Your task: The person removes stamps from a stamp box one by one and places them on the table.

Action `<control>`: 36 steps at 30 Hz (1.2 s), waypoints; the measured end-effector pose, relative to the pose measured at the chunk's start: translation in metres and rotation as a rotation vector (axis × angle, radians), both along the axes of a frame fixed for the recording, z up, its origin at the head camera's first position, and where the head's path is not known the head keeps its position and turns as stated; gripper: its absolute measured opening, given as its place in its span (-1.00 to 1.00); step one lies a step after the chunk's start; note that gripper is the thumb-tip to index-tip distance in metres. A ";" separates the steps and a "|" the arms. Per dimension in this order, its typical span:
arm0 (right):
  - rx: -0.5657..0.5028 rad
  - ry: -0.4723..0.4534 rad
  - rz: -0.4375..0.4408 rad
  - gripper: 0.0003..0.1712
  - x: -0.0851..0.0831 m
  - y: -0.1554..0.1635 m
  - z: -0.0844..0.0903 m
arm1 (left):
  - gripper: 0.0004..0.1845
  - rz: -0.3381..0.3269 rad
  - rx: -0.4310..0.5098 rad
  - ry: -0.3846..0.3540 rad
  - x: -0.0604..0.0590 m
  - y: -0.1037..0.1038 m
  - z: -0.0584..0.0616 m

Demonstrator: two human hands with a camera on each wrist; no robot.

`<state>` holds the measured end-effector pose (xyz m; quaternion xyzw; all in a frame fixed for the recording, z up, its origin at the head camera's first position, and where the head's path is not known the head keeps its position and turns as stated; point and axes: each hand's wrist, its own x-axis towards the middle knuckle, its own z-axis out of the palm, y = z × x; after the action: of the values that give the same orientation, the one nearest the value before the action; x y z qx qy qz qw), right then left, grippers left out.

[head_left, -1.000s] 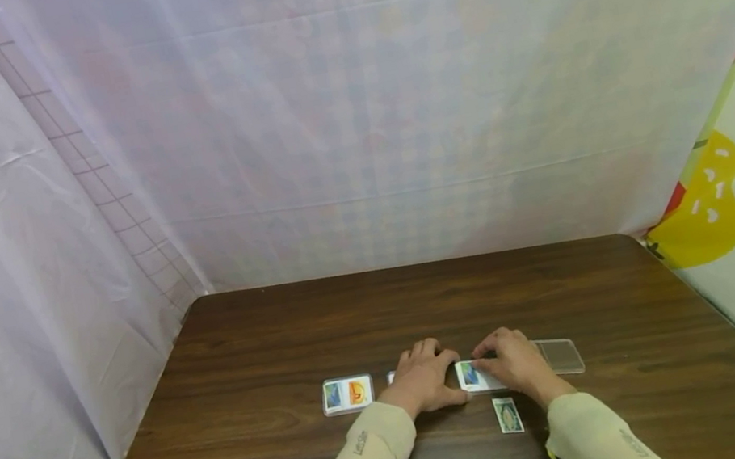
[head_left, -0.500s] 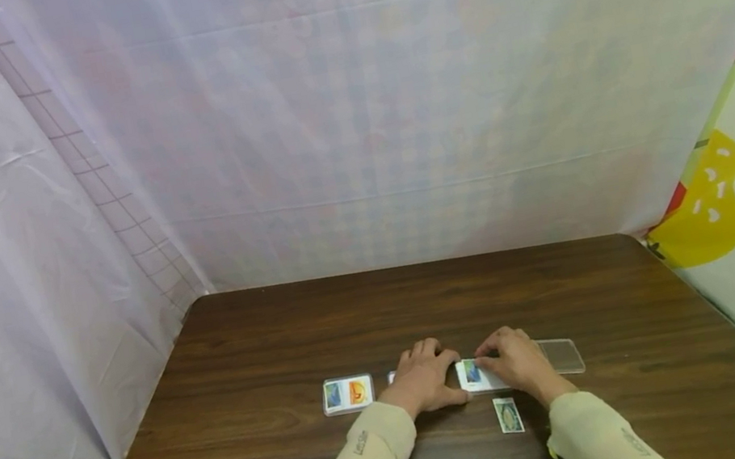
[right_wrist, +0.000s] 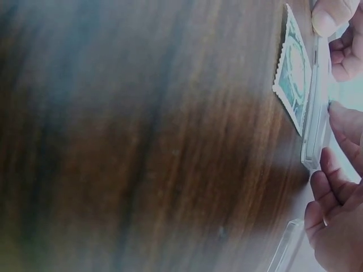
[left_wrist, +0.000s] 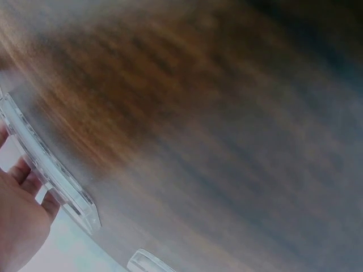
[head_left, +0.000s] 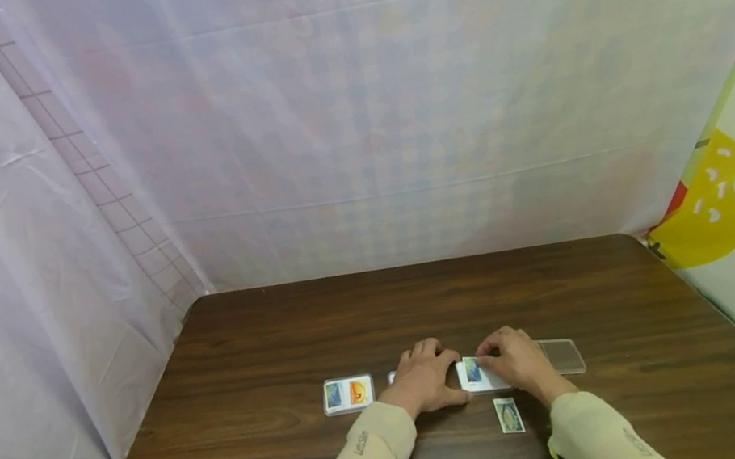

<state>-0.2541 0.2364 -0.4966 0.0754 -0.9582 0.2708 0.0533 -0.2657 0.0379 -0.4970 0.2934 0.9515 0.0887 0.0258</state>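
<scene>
Two hands meet over one clear plastic card case (head_left: 479,375) lying flat at the middle of the dark wood-grain table (head_left: 270,345). Your left hand (head_left: 426,377) rests curled at the case's left end, thumb against its near corner; your right hand (head_left: 520,363) pinches a small picture card (head_left: 472,369) at the case's upper left, fingertips together on it. Judged from this, the card is only partly seated in the case and has yet to be pushed home. One filled case showing blue and orange pictures (head_left: 348,394) lies to the left, apparently finished. One empty transparent case (head_left: 561,356) lies just right of your right hand, and one loose green-framed stamp-like card (head_left: 508,415) sits near your right wrist; both seem to await handling. Count: three cases in plain view, one loose card. A white edge (head_left: 391,378) beside your left hand is too hidden to identify.
</scene>
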 end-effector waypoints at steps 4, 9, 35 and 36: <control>-0.026 -0.006 -0.005 -0.96 -0.001 0.000 0.001 | -0.32 -0.003 0.001 0.006 -0.001 0.000 0.000; -0.065 -0.014 -0.003 -0.96 -0.002 0.002 0.001 | -0.32 -0.007 0.007 0.003 -0.001 0.000 0.000; -0.283 -0.130 0.021 -0.91 0.003 0.007 0.016 | -0.30 -0.015 0.029 0.040 -0.006 0.000 -0.010; -0.290 -0.129 0.027 -0.91 0.004 0.007 0.017 | -0.30 -0.015 0.029 0.040 -0.006 0.000 -0.009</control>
<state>-0.2505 0.2435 -0.4796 0.0623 -0.9094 0.4113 -0.0015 -0.2715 0.0380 -0.5064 0.3028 0.9482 0.0963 0.0031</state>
